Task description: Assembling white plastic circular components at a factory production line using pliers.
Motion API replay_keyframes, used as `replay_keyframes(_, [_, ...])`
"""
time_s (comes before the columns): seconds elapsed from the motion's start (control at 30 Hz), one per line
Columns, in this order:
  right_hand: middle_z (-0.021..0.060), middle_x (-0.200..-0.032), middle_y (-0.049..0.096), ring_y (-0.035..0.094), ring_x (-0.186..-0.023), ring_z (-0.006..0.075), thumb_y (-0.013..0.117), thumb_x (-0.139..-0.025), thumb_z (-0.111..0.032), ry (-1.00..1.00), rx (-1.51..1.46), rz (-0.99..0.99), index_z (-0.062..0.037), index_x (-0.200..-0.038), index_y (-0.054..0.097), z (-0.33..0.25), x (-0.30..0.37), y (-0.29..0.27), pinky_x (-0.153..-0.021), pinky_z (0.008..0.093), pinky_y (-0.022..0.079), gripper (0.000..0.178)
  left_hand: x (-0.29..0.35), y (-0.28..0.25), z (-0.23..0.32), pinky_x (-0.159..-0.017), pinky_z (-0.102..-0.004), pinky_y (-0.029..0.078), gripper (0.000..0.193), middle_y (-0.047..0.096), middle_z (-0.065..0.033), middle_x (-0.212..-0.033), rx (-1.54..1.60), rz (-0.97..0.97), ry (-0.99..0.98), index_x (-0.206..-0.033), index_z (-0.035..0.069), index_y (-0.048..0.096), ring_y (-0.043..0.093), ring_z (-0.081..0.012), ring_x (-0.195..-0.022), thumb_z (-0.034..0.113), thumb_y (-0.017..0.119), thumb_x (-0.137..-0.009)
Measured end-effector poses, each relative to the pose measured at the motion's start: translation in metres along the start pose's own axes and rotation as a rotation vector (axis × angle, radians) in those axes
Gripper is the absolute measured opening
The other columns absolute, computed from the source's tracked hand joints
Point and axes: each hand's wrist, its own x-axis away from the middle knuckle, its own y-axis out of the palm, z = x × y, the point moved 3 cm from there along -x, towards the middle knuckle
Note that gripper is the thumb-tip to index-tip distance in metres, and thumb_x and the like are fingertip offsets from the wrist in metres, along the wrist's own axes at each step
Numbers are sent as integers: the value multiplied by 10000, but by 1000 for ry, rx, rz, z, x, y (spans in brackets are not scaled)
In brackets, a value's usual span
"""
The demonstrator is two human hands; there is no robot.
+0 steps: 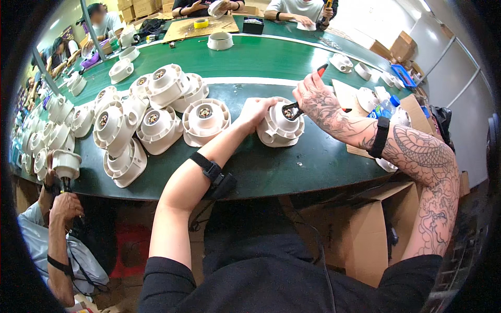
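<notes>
1. My left hand (254, 111) grips the side of a round white plastic housing (279, 127) standing on the green conveyor belt (292, 161) in front of me.
2. My right hand (313, 96) is clenched around a red-and-black handled tool (308, 91), its tip set into the housing's top opening.
3. A cluster of similar white housings (156, 112) lies to my left.
4. A blue-capped water bottle (386, 107) stands near my right forearm.
5. At lower left, another person's hand (65, 203) works on a housing.

Near centre: one white plastic housing (279, 125) under two hands; left, a cluster of about eight like housings (156, 112); far, one yellow tape roll (201, 23).
</notes>
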Motion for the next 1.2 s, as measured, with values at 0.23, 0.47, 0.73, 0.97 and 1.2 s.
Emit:
replay_keyframes(0.23, [140, -1024, 640, 585, -1035, 284, 732, -704, -424, -34, -286, -316, -34, -1075, 593, 8, -2, -11, -951, 438, 378, 556, -20, -23, -8, -725, -344, 523, 662, 647, -152, -1123, -68, -33, -115, -1229, -47, 564, 630, -180, -939, 436, 756, -817])
replay_keyframes(0.47, [222, -1022, 630, 620, -1021, 327, 702, -743, -619, -10, -804, -636, 27, -1173, 534, 39, 13, -29, -863, 451, 450, 794, 13, -17, 47, -928, -371, 517, 792, 638, -240, -1186, -433, 147, 233, -1325, -48, 484, 639, -295, -1094, 404, 799, -755])
replay_keyframes(0.73, [180, -916, 653, 636, -899, 294, 752, -748, -339, 218, -1373, -705, -19, -970, 592, -6, 36, 2, -806, 391, 503, 421, 32, -7, 58, -909, -379, 530, 678, 681, -239, -1110, -678, 15, 750, -1281, -5, 561, 677, -299, -1055, 356, 803, -761])
replay_keyframes(0.97, [214, -1075, 663, 650, -1011, 318, 740, -772, -422, 409, -1511, -777, 16, -1106, 649, -28, 66, -4, -850, 384, 509, 559, 29, -5, 55, -860, -367, 543, 601, 702, -212, -1022, -684, 54, 725, -1185, -7, 598, 695, -280, -979, 341, 794, -736])
replay_keyframes(1.2, [-16, -540, 410, 371, -437, 104, 715, -872, -460, 492, -1983, -977, -98, -773, 581, -17, 84, -9, -407, 313, 266, 399, 30, -5, 55, -801, -382, 558, 596, 709, -232, -953, -726, 238, 717, -1078, -14, 654, 715, -330, -878, 433, 829, -725])
